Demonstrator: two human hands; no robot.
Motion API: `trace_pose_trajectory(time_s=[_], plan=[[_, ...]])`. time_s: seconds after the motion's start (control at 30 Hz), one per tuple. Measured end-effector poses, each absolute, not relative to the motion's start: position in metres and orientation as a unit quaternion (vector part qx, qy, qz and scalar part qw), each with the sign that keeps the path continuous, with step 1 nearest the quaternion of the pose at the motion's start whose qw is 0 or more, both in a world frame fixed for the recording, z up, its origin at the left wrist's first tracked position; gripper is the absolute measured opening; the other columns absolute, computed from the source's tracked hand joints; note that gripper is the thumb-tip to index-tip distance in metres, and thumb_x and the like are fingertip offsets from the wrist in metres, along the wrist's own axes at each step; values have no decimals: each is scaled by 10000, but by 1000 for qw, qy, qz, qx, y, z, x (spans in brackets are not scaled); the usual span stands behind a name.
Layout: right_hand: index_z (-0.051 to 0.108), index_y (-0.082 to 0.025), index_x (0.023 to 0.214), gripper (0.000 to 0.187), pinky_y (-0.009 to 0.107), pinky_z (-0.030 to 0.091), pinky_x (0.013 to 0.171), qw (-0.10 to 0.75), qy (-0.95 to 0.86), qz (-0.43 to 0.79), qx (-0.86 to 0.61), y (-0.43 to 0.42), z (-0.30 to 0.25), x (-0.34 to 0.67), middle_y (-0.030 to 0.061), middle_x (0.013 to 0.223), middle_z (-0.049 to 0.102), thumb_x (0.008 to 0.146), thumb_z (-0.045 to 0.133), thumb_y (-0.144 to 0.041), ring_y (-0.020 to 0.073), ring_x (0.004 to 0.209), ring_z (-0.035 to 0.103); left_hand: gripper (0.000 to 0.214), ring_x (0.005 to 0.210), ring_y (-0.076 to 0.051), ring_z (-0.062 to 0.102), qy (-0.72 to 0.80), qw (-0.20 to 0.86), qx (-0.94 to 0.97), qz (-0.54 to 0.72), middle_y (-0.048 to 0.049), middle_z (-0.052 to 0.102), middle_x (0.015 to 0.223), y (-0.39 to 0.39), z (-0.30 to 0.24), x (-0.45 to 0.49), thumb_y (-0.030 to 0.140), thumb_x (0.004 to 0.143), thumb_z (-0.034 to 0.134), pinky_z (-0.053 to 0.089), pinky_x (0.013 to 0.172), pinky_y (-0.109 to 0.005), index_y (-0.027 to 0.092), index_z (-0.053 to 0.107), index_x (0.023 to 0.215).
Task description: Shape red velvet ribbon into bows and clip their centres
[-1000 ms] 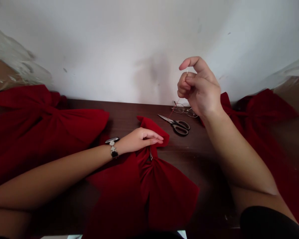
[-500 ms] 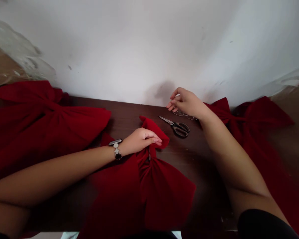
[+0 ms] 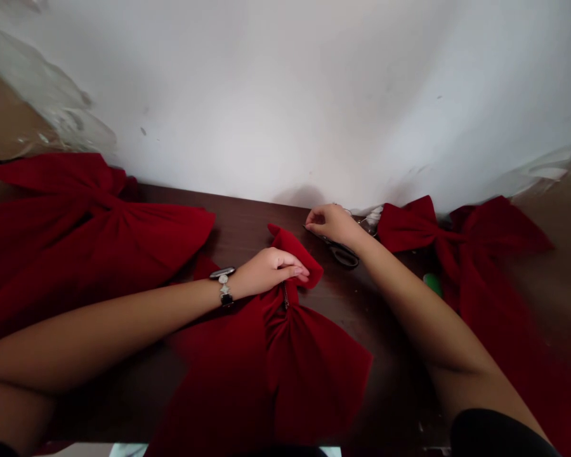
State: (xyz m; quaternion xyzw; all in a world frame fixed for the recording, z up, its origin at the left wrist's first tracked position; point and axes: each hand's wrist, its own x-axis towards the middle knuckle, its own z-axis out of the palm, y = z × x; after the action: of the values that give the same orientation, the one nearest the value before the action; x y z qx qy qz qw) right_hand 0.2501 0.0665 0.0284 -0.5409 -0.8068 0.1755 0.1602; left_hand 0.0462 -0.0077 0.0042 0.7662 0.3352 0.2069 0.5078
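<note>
A red fabric bow (image 3: 323, 362) lies in front of me, gathered at its middle, where a small metal pin or wire shows. My left hand (image 3: 278, 270), with a watch and bracelet at the wrist, pinches the bow's upper loop near that gather. Beyond it, my right hand (image 3: 330, 223) is lowered over black-handled scissors (image 3: 343, 256), its thumb and fingertips closed at the blade. The palm hides most of the blades; the handles stick out below. The scissors lie flat on the dark table, just right of the bow.
Another large red bow (image 3: 162, 235) spreads over the left side. A further red bow (image 3: 409, 225) lies at the right, beside a small green object (image 3: 432, 283). Partly hidden eyeglasses (image 3: 365, 223) sit behind my right wrist. A white wall (image 3: 247, 95) rises at the table's back.
My right hand has come down and slightly left, from above the eyeglasses onto the scissors, and its fingers have closed. My left hand keeps its hold on the bow.
</note>
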Motion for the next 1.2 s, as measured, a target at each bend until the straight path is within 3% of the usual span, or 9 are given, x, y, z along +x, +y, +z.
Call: trace_pose_trajectory(time_s=[0.43, 0.67, 0.9, 1.1, 1.2], plan=[[707, -143, 852, 153, 226, 412, 622, 171, -800, 214, -533, 70, 23, 253, 7, 701, 655, 751, 696, -257, 113, 640, 562, 241, 914, -144, 713, 331, 501, 771, 212, -55, 763, 971, -8, 4, 45, 286, 898, 540, 522, 844, -218, 141, 731, 922], [689, -181, 870, 134, 260, 399, 637, 259, -776, 9, -576, 39, 90, 297, 35, 798, 684, 813, 600, -264, 143, 673, 558, 252, 933, -148, 711, 332, 527, 756, 201, -74, 759, 983, -9, 6, 45, 291, 898, 541, 522, 863, -216, 120, 724, 925], [663, -206, 886, 121, 252, 368, 591, 49, -777, 73, -624, -5, 40, 314, 34, 846, 689, 804, 612, -280, 166, 717, 593, 243, 920, -151, 715, 339, 533, 752, 190, -73, 760, 980, -7, 8, 46, 295, 894, 551, 531, 871, -233, 126, 722, 933], [615, -197, 861, 175, 254, 317, 530, 42, -757, 88, -646, -16, 20, 317, 46, 797, 669, 802, 604, -362, 156, 644, 567, 240, 932, -156, 712, 344, 530, 753, 183, -63, 759, 990, -7, 11, 46, 302, 895, 545, 530, 892, -262, 142, 722, 922], [570, -180, 826, 169, 251, 350, 537, 79, -733, 179, -652, -17, 27, 324, 48, 741, 658, 803, 586, -346, 141, 605, 548, 247, 922, -157, 714, 342, 532, 751, 188, -66, 759, 985, -6, 9, 46, 313, 894, 549, 531, 887, -261, 140, 721, 928]])
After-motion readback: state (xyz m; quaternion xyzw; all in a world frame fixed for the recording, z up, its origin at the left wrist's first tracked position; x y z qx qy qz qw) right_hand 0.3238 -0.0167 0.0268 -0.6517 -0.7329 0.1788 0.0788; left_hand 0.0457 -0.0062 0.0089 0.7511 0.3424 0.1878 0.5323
